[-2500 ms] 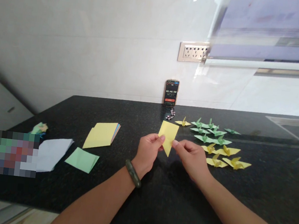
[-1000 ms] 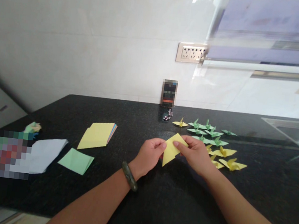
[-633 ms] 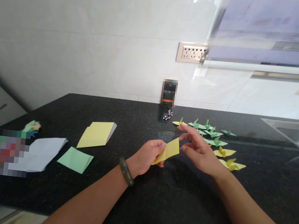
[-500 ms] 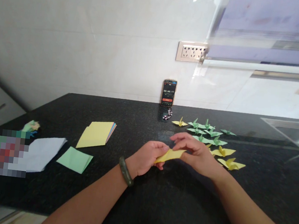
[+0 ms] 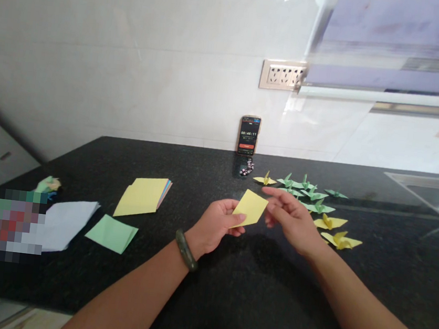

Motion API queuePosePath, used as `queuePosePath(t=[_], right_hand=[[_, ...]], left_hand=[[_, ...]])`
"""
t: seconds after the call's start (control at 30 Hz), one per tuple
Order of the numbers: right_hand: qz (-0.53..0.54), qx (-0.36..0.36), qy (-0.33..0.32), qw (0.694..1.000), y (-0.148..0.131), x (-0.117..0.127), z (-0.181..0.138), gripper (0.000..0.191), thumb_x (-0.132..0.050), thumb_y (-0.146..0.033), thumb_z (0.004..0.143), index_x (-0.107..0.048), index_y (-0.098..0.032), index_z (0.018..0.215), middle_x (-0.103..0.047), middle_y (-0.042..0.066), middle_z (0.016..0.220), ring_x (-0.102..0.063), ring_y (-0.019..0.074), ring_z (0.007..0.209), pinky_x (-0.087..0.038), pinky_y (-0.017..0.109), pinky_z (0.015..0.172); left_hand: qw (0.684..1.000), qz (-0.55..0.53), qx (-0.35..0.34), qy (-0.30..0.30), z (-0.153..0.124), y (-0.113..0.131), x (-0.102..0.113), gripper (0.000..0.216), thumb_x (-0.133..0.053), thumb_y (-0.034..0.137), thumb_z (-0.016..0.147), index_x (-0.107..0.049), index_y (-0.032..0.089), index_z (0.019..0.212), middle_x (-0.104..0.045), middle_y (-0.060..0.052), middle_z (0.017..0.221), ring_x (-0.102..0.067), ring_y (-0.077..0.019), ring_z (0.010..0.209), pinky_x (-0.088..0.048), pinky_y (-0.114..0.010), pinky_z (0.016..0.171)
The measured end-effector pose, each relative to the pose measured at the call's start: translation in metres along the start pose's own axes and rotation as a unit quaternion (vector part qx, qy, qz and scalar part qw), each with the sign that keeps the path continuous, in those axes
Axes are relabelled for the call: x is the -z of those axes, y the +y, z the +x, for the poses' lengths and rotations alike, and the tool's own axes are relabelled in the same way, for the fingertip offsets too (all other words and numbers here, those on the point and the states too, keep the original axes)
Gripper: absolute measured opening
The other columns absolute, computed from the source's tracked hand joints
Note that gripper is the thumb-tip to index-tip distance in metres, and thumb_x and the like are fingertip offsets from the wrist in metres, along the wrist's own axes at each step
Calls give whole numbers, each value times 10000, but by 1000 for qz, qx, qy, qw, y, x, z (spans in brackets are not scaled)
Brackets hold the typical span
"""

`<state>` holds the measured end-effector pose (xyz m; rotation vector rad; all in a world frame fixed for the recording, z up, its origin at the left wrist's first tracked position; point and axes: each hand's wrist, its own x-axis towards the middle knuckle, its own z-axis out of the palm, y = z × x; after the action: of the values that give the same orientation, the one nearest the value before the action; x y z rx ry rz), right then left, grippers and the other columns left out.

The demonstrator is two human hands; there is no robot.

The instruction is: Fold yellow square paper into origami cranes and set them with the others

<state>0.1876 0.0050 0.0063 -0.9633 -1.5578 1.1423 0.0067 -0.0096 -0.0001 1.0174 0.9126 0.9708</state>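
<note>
- My left hand (image 5: 216, 223) is closed in a pinch on the folded yellow paper (image 5: 251, 209), thumb on top and fingers under its lower left corner.
- The yellow paper sits tilted above the black countertop (image 5: 253, 290), mid-view, between my two hands.
- My right hand (image 5: 291, 219) is loosely open with fingers spread and holds nothing. Its fingertips are just beside the paper's right edge, and I cannot tell whether they touch it.
- A dark bracelet (image 5: 187, 242) circles my left wrist.
- Yellow cranes (image 5: 336, 233) lie on the counter right of my right hand, with green cranes (image 5: 304, 187) behind them.
- Left of my hands lie a paper stack (image 5: 143, 197) and a green sheet (image 5: 110, 233).
- A phone (image 5: 248, 135) leans upright against the wall.
</note>
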Motion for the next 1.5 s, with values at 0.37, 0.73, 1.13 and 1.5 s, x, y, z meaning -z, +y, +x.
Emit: queuePosePath(t=[0.37, 0.73, 1.13, 1.5], right_hand=[[-324, 320, -25, 890, 6, -1, -3, 183, -545, -131, 807, -675, -236, 880, -610, 77, 988, -588, 173, 874, -496, 330, 749], [-417, 356, -14, 836, 0, 2, -5, 351, -526, -68, 755, -635, -256, 1031, -497, 108, 1103, -495, 225, 960, -483, 347, 695], [-454, 370, -18, 810, -3, 5, -3, 223, -543, -131, 799, -682, -234, 940, -604, 98, 1023, -495, 228, 928, -459, 399, 768], [-251, 197, 104, 942, 6, -16, -5, 136, -564, -294, 808, -645, -203, 747, -580, 79, 965, -578, 187, 859, -493, 334, 708]], left_hand=[[983, -171, -31, 58, 4, 6, 2, 413, -694, 84, 605, -547, 140, 987, -573, 35, 643, -506, -36, 492, -417, -156, 496], [984, -177, 2, 21, 4, 2, 2, 116, -629, 166, 717, -610, 112, 818, -608, -20, 681, -554, -69, 550, -451, -178, 521], [989, -147, -7, -4, 2, 5, 2, 265, -636, 76, 696, -658, 104, 959, -674, -83, 896, -613, -87, 716, -477, -170, 660], [997, -60, -39, 24, -1, 5, -4, 288, -657, 159, 694, -657, 114, 978, -695, -103, 908, -644, -128, 750, -477, -188, 638]])
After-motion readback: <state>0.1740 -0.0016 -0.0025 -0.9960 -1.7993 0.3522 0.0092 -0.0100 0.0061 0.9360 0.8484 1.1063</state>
